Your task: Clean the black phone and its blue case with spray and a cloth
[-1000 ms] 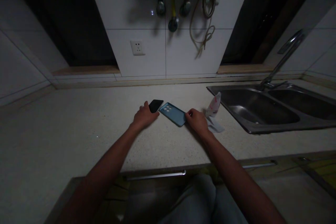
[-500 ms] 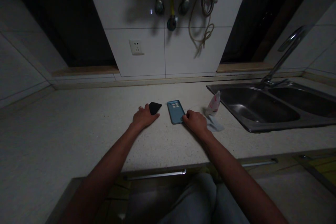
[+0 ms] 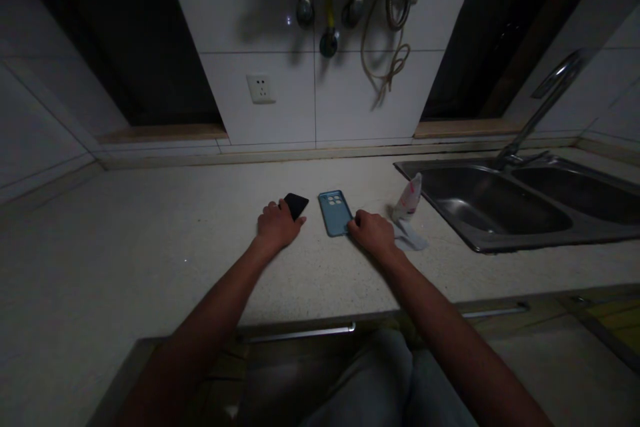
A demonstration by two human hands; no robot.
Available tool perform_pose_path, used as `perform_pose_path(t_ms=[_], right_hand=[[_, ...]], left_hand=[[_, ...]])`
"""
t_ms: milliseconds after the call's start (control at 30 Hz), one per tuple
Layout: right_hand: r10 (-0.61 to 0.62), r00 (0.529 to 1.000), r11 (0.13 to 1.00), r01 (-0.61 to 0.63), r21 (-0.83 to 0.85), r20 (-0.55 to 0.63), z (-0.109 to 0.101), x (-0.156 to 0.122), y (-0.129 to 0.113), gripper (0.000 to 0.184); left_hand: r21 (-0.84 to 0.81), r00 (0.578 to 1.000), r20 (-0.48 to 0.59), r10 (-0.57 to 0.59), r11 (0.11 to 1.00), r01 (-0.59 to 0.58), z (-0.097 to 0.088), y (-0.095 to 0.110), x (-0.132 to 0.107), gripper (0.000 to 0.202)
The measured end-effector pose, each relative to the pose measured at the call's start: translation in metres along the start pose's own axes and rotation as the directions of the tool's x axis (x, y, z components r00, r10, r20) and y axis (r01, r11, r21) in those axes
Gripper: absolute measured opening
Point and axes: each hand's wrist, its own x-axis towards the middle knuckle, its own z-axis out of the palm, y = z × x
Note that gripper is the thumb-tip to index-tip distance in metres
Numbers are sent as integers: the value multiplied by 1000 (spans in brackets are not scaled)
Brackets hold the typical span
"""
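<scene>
A dark smartphone (image 3: 296,205) is gripped by my left hand (image 3: 277,223), which covers its near-left part; the thumb lies along the right side. To its right a blue phone case (image 3: 335,215) with camera cut-outs rests flat on the counter. My right hand (image 3: 373,232) is closed at the case's lower right corner, its fingers pinching that edge. Just beyond this hand, a white and pink packet (image 3: 409,198) stands on the counter, and a pale wipe or tissue (image 3: 410,237) lies partly hidden behind the hand.
A double steel sink (image 3: 475,240) with a tall tap (image 3: 540,107) is set into the counter (image 3: 125,233) at the right. On the tiled wall are a socket (image 3: 261,89) and pipe valves (image 3: 329,43). Drawer handles (image 3: 300,333) run below the front edge.
My left hand has shifted slightly on the phone, its fingers more bent over it. My right hand and the phone case stay put. The view has moved very slightly.
</scene>
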Motion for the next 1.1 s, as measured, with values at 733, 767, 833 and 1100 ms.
perform_pose_path(t_ms=[733,767,833,1100], right_hand=[[-11,1000,1000,11,3,-7,0,0,0,36],[-9,1000,1000,9,2,-6,0,0,0,36],[-14,1000,1000,14,2,-4,0,-1,0,36],[-93,994,996,92,15,62,-3,-1,0,36]], left_hand=[[37,998,-62,-14,999,17,24,9,-7,75],[42,998,-57,-13,999,15,23,9,-7,75],[55,999,-46,-23,998,25,23,10,-7,75],[75,999,-37,-39,996,42,19,9,-6,68]])
